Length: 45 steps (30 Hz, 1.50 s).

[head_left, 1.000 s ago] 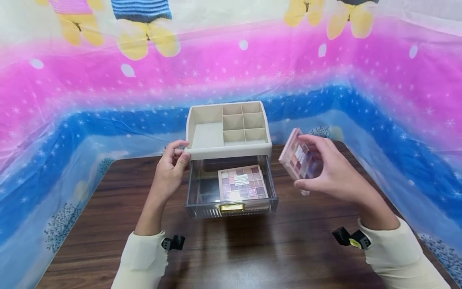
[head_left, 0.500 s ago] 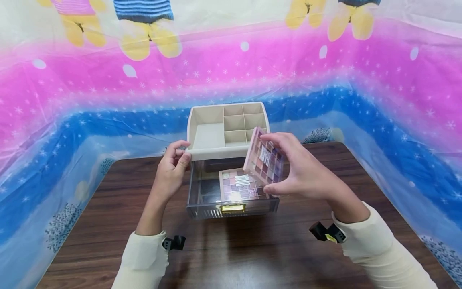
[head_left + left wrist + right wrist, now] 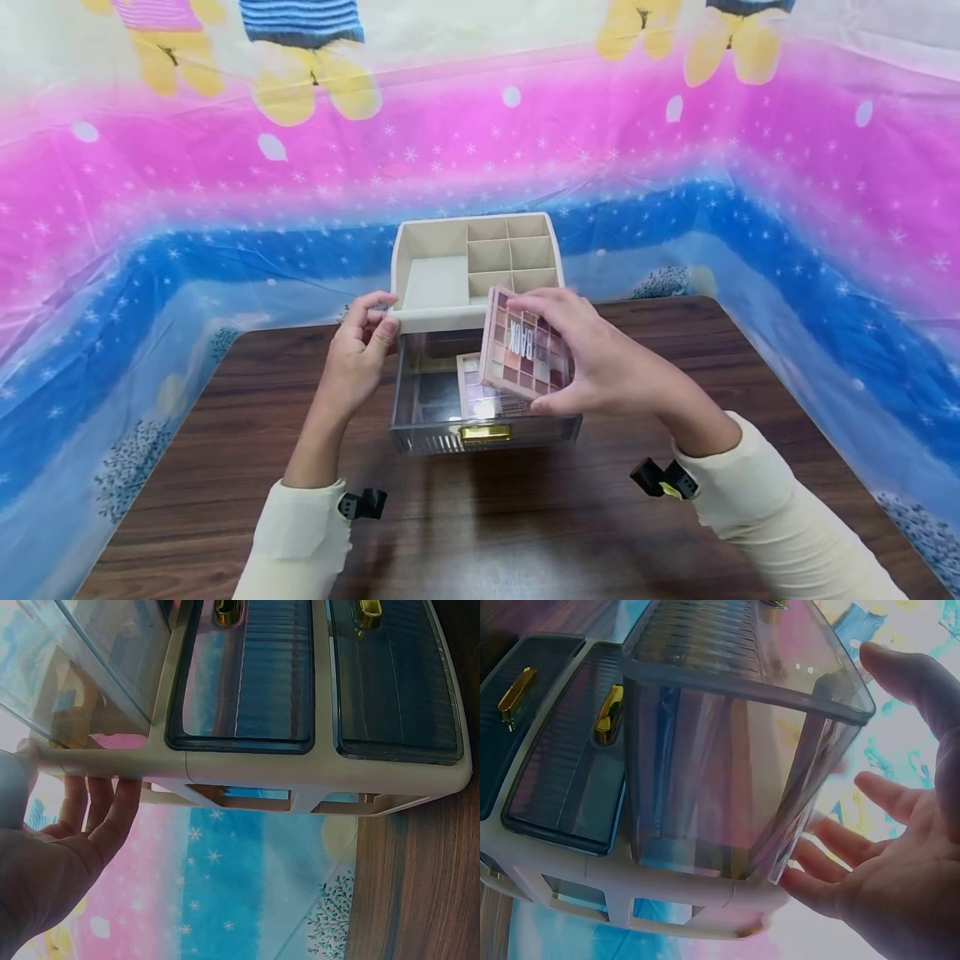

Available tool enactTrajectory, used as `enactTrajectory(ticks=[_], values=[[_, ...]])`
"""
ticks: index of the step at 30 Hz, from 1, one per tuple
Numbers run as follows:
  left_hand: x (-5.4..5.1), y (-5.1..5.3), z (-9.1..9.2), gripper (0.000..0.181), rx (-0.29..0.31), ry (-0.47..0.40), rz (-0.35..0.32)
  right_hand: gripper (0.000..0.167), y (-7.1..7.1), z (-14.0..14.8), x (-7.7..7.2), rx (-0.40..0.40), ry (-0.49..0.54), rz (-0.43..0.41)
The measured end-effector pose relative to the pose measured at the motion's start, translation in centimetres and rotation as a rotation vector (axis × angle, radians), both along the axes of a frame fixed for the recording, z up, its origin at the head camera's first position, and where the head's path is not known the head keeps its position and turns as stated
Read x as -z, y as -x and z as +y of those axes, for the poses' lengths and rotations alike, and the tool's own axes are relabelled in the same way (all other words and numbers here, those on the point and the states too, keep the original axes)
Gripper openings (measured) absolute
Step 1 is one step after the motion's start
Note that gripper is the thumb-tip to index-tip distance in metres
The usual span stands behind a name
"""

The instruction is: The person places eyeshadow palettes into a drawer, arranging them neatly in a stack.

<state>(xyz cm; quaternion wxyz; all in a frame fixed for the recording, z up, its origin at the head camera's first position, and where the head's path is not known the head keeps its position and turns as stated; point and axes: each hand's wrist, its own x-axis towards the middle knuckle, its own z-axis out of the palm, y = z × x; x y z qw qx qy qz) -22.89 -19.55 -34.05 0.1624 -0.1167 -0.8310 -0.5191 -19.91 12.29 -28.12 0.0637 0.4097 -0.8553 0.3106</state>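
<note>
My left hand [image 3: 354, 354] grips the front left corner of a cream makeup organizer [image 3: 442, 318]. In the left wrist view its fingers [image 3: 116, 817] curl round the frame's side edge. My right hand [image 3: 611, 362] holds an eyeshadow palette [image 3: 517, 346] by its edges, tilted, above the organizer's pulled-out clear drawer [image 3: 427, 437]. Inside that drawer lies another palette [image 3: 468, 383], partly covered by the held one. The right wrist view shows my right hand [image 3: 900, 855] beside the drawer's wall; the held palette is not clearly visible there.
Two lower drawers with gold handles [image 3: 367, 613] are closed. The organizer's top has a large compartment [image 3: 435, 279] and several small ones [image 3: 487, 254]. It stands on a dark wooden table [image 3: 247, 433], with a printed cloth [image 3: 465, 158] hanging behind.
My right hand has carried the palette leftward from beside the organizer to above the drawer, turning its face more toward the camera. The left hand has stayed on the corner.
</note>
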Motion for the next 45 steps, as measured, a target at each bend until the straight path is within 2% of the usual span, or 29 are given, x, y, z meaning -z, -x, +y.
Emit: enactTrajectory(ticks=[3,6,10,13,18,21,27,29,31,34,37,42,45], values=[[0.0,0.0,0.0,0.036,-0.001,-0.001,0.001,0.106,0.1,-0.1,0.1,-0.033,-0.043,0.030],[0.0,0.0,0.1,0.036,0.001,0.007,0.002,0.096,0.0,0.2,0.1,-0.031,-0.067,0.033],[0.0,0.0,0.1,0.036,0.002,0.012,0.006,0.081,-0.5,0.7,0.2,0.025,-0.054,0.034],[0.0,0.0,0.0,0.036,0.001,0.012,0.012,0.072,-1.1,0.9,0.2,0.089,-0.023,0.069],[0.0,0.0,0.0,0.037,0.002,0.017,0.013,0.054,-2.9,0.4,1.3,0.148,0.049,0.248],[0.0,0.1,0.0,0.037,-0.001,0.017,0.015,0.044,-4.0,-0.5,2.4,0.140,0.072,0.403],[0.0,0.0,0.0,0.038,-0.004,0.020,0.015,0.027,-5.7,-2.8,4.7,0.073,0.103,0.720],[0.0,0.0,0.0,0.038,-0.002,0.018,0.013,0.017,-6.0,-3.6,5.4,0.077,0.095,0.813],[0.0,0.0,0.0,0.038,-0.001,0.016,0.011,0.015,-6.2,-4.5,6.0,0.101,0.076,0.886],[0.0,0.0,-0.1,0.038,0.001,0.010,0.009,0.021,-6.4,-5.5,6.7,0.147,0.056,0.977],[0.1,0.1,-0.1,0.038,0.003,0.009,0.007,0.020,-6.4,-6.1,7.1,0.182,0.042,1.047],[0.1,0.1,0.0,0.038,0.002,0.015,0.010,0.016,-6.6,-6.7,7.5,0.226,0.027,1.123],[0.0,0.0,0.0,0.037,-0.001,0.017,0.011,0.016,-6.7,-6.9,7.6,0.245,0.031,1.140]])
